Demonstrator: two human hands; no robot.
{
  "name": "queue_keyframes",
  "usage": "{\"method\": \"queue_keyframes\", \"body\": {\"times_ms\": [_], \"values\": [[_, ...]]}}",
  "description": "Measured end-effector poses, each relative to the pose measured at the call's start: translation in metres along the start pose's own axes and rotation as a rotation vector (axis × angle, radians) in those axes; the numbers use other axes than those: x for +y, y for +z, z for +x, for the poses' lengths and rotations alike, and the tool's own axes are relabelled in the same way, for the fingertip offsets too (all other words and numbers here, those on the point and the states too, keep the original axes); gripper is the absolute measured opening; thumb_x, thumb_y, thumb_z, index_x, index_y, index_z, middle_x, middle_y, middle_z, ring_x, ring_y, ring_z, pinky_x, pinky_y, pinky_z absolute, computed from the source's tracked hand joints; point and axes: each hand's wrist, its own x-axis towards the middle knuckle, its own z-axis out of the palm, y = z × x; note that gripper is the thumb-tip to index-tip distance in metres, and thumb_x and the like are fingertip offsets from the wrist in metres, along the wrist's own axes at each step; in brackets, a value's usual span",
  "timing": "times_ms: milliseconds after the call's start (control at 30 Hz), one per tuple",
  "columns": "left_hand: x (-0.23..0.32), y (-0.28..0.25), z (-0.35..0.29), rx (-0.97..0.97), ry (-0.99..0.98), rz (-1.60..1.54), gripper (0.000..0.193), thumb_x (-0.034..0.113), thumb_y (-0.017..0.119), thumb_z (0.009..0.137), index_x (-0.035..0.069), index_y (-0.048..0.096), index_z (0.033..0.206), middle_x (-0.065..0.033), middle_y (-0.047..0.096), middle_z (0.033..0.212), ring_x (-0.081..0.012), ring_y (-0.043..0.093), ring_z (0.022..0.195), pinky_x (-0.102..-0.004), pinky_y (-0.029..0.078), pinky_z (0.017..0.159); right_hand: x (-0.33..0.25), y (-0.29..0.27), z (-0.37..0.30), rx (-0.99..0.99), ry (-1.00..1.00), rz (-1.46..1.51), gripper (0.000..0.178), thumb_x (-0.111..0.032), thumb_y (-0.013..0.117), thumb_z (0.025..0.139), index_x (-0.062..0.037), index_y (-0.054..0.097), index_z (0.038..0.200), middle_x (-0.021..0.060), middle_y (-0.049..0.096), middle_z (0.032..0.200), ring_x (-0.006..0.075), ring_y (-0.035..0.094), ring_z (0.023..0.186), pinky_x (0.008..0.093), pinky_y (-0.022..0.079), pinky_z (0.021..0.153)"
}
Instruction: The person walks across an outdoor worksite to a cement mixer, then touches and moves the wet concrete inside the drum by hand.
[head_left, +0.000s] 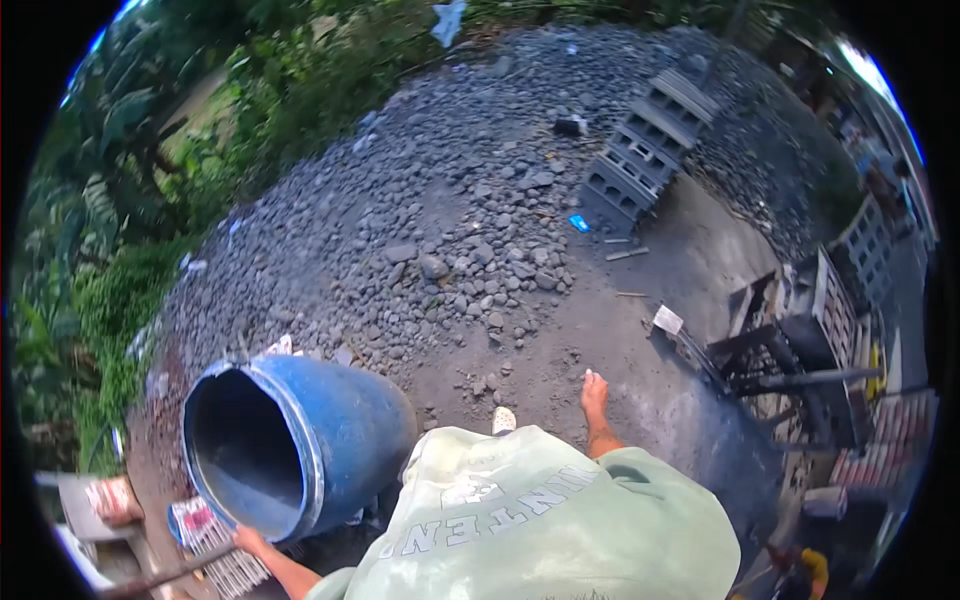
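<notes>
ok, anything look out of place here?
A bright blue scrap lies on the ground near the grey hollow blocks, ahead of the right hand. Looks like stray litter against the gravel.

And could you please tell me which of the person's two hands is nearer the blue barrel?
The left hand, beside the blue barrel at its open end; the right hand is farther off, over the dusty ground.

The long, straight brown stick (160,578) in the left hand (249,541) is cut off at the lower left, and a white speck (588,373) at the end of the right hand (595,394) is too small to identify. The pale green printed shirt (560,530) hides most of a cream, dark-spotted shoe (504,420).
</notes>
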Motion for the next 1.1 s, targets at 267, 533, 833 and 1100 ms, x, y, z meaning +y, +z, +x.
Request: {"method": "queue_keyframes", "body": {"times_ms": [267,533,833,1100], "values": [[-0.009,0.003,-0.098,0.402,0.226,0.159,0.056,0.000,0.045,0.080,0.004,0.046,0.136,-0.0214,0.064,0.102,-0.0284,0.065,0.077,-0.0384,0.050,0.067,-0.027,0.019,0.059,-0.293,-0.380,-0.188,0.058,-0.040,0.043,0.096,0.0117,0.061,0.076,0.0308,0.058,0.068,0.0437,0.052,0.058,0.0520,0.037,0.058],[0.038,-0.003,-0.155,0.441,0.145,-0.167,0.048,0.000,0.046,0.083,-0.005,0.047,0.131,-0.0209,0.055,0.127,-0.0313,0.056,0.114,-0.0389,0.042,0.095,-0.150,0.046,0.053,-0.314,-0.392,-0.261,0.077,-0.054,0.033,0.096,0.0142,0.054,0.068,0.0299,0.053,0.060,0.0403,0.047,0.054,0.0534,0.034,0.061],[0.008,0.001,-0.141,0.324,-0.096,-0.504,0.057,0.043,0.048,0.092,-0.003,0.054,0.124,-0.0182,0.058,0.121,-0.0312,0.057,0.110,-0.0426,0.048,0.091,-0.077,-0.028,0.049,-0.244,-0.004,-0.393,0.086,-0.063,0.025,0.093,0.0085,0.067,0.072,0.0307,0.062,0.073,0.0472,0.061,0.078,0.0484,0.046,0.083],[0.024,0.150,-0.225,-0.232,0.334,0.257,0.051,0.042,0.052,0.089,-0.001,0.057,0.118,-0.0162,0.061,0.112,-0.0304,0.060,0.100,-0.0427,0.049,0.084,0.146,-0.078,0.082,-0.365,0.539,-0.129,0.053,-0.046,0.041,0.095,0.0002,0.064,0.106,0.0270,0.063,0.102,0.0439,0.059,0.099,0.0500,0.045,0.086]]}}
